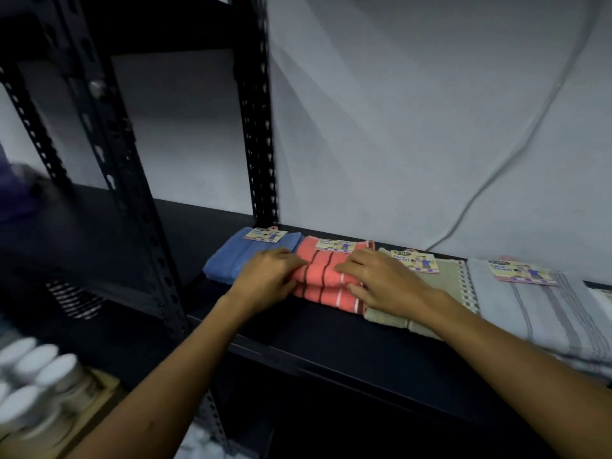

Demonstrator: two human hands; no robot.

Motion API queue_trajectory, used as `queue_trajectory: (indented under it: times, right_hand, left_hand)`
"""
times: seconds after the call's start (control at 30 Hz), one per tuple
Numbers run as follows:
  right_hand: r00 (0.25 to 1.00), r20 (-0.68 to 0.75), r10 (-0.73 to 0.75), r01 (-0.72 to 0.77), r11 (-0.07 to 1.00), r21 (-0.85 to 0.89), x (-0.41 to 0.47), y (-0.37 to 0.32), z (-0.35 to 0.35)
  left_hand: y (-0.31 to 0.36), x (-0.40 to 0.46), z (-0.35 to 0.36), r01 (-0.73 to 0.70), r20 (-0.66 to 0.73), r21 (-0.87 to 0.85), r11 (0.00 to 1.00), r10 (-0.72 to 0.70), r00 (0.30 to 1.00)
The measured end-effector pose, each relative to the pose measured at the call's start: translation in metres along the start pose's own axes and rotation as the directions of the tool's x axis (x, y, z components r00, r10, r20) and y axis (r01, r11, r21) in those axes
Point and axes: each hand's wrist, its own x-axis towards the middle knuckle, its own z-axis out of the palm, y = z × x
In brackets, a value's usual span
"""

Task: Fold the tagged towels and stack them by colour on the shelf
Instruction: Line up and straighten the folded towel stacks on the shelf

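While both arms are reaching in from the near edge, lines are running near to far:

Lower shelf, near left: blurred white-capped jars are sitting in what looks like a cardboard tray; contents can't be read, too blurred.

Shelf: black board is carrying a row of folded towels along its back half; front strip is lying bare.

Left hand: fingers are lying bent over the left end of the coral towel, pressing & lightly gripping its folded edge; probably squaring it up w/ its neighbour.

Right hand: fingers are spreading fairly flat over the coral towel's right end, fingertips curling at the front fold; pressing down, prob. to keep the fold from springing open. Can't tell if thumb is tucked under.

Coral towel: lying folded in layers, dark & white stripes running across, tag facing up at the far edge, so it's staying readable.

Blue towel: folded, touching the coral one's left side, its tag also up at the back.

Beige towel: just right of coral, partly under the right wrist, tag up.

Grey towel: furthest right, striped, tag up; one colour per spot, so sorting by colour is holding.

Upright: perforated post is standing behind the blue towel, bounding the row's left end.

Wall: pale, w/ a thin cable hanging down behind the shelf.

Progress: judging by the row, placing looks well along; coral one is getting its final tidy.
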Motion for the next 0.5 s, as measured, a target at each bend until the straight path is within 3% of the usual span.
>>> queue_trajectory:
  times: [0.07, 0.17, 0.27, 0.4, 0.5]
  right_hand:
    - [0.996, -0.093, -0.013, 0.009, 0.999, -0.046, 0.003, 0.002, -0.004]
    - [0.991, -0.124, -0.044, 0.031, 0.994, -0.101, -0.001, 0.001, 0.006]
    - [0.997, -0.059, -0.050, 0.045, 0.995, -0.090, -0.006, -0.007, 0.021]
    - [1.000, 0.021, -0.011, 0.013, 0.994, -0.111, -0.006, -0.015, 0.022]
    - [0.988, 0.112, 0.108, -0.116, 0.991, 0.067, 0.000, -0.016, 0.010]
  left_hand:
    - [0.002, 0.008, -0.007, -0.020, -0.084, 0.018, 1.000, 0.022, 0.996]
    - [-0.003, 0.018, -0.008, -0.062, -0.151, 0.122, 0.991, 0.080, 0.985]
    - [-0.013, 0.011, 0.005, -0.110, -0.056, 0.122, 0.987, 0.117, 0.992]
    - [-0.018, -0.002, 0.020, -0.029, 0.029, 0.098, 0.995, 0.027, 0.999]
    - [-0.011, 0.000, 0.014, 0.056, 0.146, 0.012, 0.998, -0.057, 0.988]
